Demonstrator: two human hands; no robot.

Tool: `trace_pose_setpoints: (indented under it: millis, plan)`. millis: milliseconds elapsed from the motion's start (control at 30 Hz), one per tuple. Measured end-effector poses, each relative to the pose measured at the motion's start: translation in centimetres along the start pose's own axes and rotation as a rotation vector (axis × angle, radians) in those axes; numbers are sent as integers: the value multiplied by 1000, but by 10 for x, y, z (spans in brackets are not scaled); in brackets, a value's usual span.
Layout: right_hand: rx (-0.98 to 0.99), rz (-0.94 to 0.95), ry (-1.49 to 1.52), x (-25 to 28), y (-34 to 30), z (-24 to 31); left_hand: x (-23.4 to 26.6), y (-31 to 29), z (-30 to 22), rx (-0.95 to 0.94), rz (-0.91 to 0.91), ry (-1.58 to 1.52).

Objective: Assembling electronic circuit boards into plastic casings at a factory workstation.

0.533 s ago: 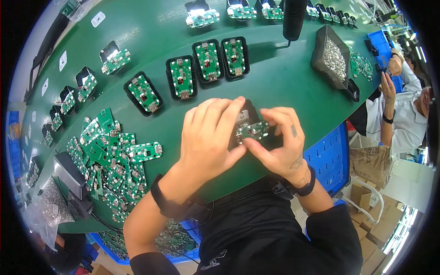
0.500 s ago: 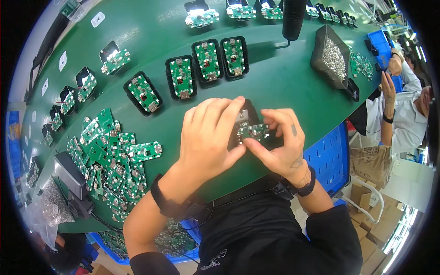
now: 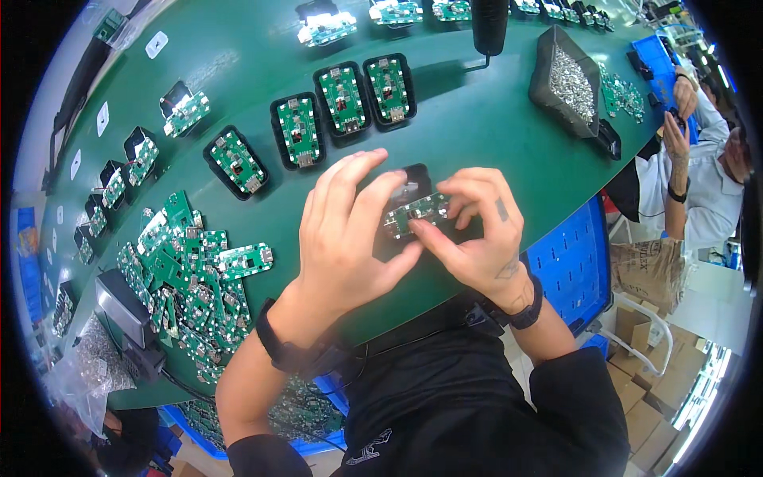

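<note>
Near the table's front edge, a green circuit board (image 3: 420,213) stands tilted over a black plastic case (image 3: 416,176). My right hand (image 3: 485,238) pinches the board between thumb and bent fingers. My left hand (image 3: 338,230) is at the left of the case, fingers stretched and apart, slightly blurred. Its thumb points toward the board; whether it touches is unclear. Part of the case is hidden behind the board and my fingers. Beyond my hands are several black cases with boards lying in them, one being the nearest filled case (image 3: 300,131).
A pile of loose boards (image 3: 199,286) lies at the left. More cases with tilted boards (image 3: 187,111) line the far side. A dark tray of small metal parts (image 3: 547,87) and a hanging black tool (image 3: 489,28) are beyond. Another person (image 3: 707,175) works at the right.
My left hand has loosened from the case, its fingers lifting and spreading. The right hand still pinches the board. The view has shifted slightly.
</note>
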State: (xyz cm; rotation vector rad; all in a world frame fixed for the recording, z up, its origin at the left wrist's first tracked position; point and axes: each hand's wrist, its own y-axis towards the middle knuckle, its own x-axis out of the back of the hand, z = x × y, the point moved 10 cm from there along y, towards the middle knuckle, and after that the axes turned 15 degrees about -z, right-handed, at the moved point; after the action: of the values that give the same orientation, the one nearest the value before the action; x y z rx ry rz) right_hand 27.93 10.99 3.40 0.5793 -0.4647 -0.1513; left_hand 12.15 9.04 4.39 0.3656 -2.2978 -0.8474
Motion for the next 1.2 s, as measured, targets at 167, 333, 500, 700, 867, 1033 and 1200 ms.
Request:
trace_pose_setpoints:
  millis: [167, 333, 500, 700, 867, 1033, 1200]
  plan:
    - [33, 7, -62, 0, 3, 4, 3, -2, -1, -26, 2, -41]
    - [153, -15, -125, 5, 8, 15, 0, -4, 1, 8, -6, -27]
    - [457, 106, -103, 6, 10, 37, 1, -2, -2, -16, -23, -29]
    - [501, 152, -99, 8, 16, 50, -1, -2, 0, 6, -27, -59]
    - [556, 163, -128, 7, 16, 49, -1, -2, 0, 4, -31, -55]
    - [550, 193, -168, 10, 18, 46, -2, -2, 1, 13, -43, -75]
    - [571, 209, -145, 7, 18, 50, -2, -2, 0, 2, -38, -64]
